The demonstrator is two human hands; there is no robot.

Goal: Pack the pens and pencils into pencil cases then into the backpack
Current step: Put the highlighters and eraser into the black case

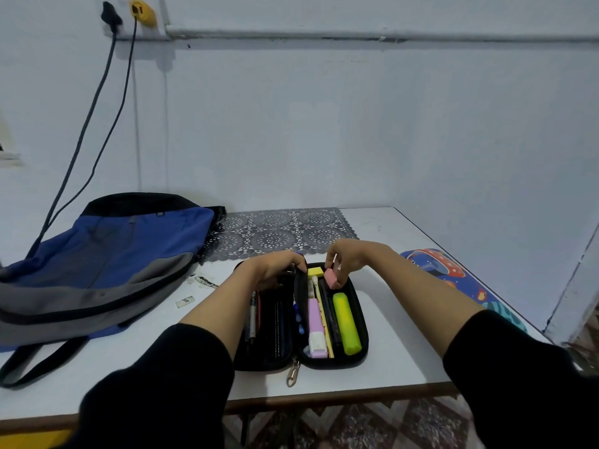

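Right hand [348, 259] is pinching a pink eraser [331, 279] just over the far end of the black pencil case [363, 332], apparently to seat it beside the yellow eraser [316, 271]. Left hand [275, 268] is gripping the case's far middle edge, presumably keeping it spread. Pens [330, 315] are lying inside. Backpack [107, 254] is lying on the desk [405, 351], left.

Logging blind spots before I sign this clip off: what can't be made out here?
Head view:
- Left hand grip: fingers reach over the top edge of the black pencil case; what they hold is hidden.
- Patterned pencil case: partly behind the right forearm.
- Backpack: cut off by left edge; opening unseen.
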